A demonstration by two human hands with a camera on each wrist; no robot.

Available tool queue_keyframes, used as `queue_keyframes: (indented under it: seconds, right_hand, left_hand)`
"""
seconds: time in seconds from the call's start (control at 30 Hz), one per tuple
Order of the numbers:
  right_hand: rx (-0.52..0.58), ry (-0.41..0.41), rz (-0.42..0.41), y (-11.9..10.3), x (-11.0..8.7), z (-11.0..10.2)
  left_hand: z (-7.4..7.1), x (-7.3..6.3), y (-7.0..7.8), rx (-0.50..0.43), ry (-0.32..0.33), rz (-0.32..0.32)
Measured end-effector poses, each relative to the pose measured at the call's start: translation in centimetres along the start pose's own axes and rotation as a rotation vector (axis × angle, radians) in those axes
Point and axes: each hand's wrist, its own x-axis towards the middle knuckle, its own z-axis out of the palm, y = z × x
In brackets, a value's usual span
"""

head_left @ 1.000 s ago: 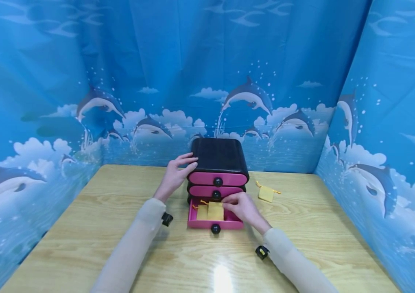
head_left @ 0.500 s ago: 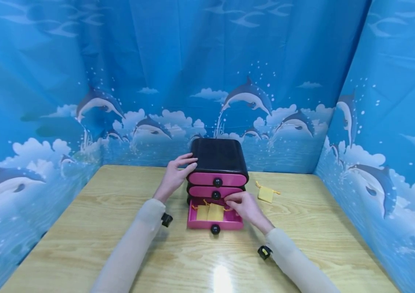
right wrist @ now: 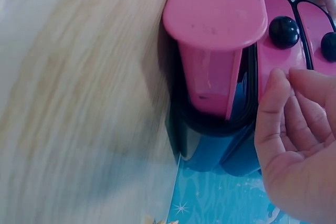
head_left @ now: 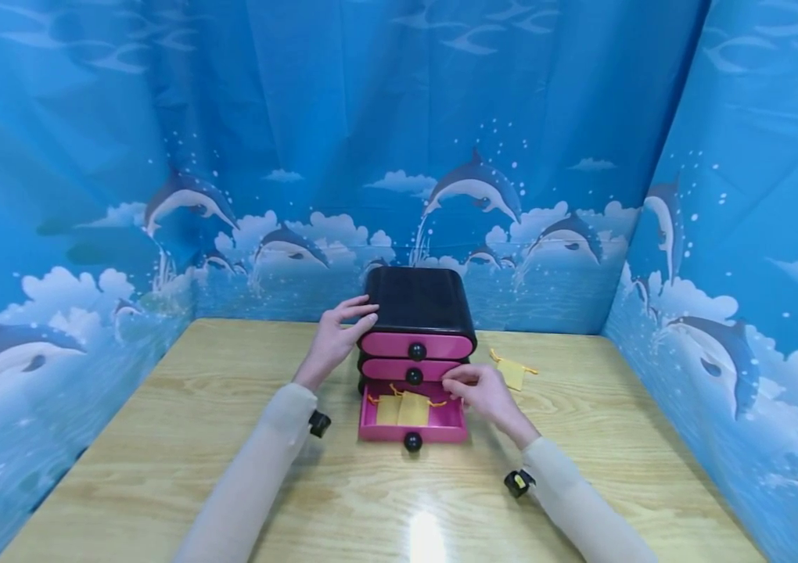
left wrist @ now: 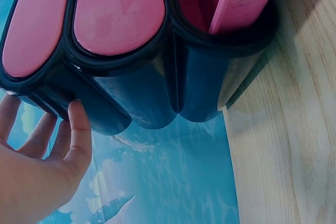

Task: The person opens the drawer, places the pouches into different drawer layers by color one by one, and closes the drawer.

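A small black cabinet (head_left: 418, 297) with pink drawers stands at the table's back middle. Its bottom drawer (head_left: 368, 432) is pulled out, while the two above are in. Two yellow drawstring pouches (head_left: 415, 409) lie side by side in that drawer. My left hand (head_left: 336, 336) touches the cabinet's upper left side, fingers spread. Beside the drawer's right rear, my right hand (head_left: 487, 395) hovers in front of the middle drawer (right wrist: 270, 64), with nothing in its bent fingers; thumb and forefinger tips are slightly apart. A third yellow pouch (head_left: 512, 373) lies on the table, partly behind this hand.
The wooden table (head_left: 230, 438) runs up to blue dolphin-print curtains (head_left: 314, 156) at the back and sides. Round black knobs (head_left: 412, 442) stick out from the drawer fronts.
My right hand has let go of the right-hand pouch in the drawer and drawn back to the right. That pouch now lies flatter. My left hand stays in place.
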Motion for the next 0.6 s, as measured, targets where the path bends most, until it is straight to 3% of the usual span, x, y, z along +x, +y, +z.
queue_keyframes:
  seconds: [0.23,0.47,0.6]
  right_hand:
    - [0.008,-0.002,-0.025,0.6,-0.1,-1.0]
    - [0.001,0.005,0.013,1.3,0.2,-2.1]
    - [-0.003,-0.016,0.023,1.5,0.4,-2.7]
  left_hand:
    - [0.0,0.1,-0.1,-0.01,-0.01,-0.002]
    - [0.1,0.2,-0.2,-0.011,-0.014,-0.008]
    - [0.0,-0.3,1.0,0.001,-0.021,-0.011]
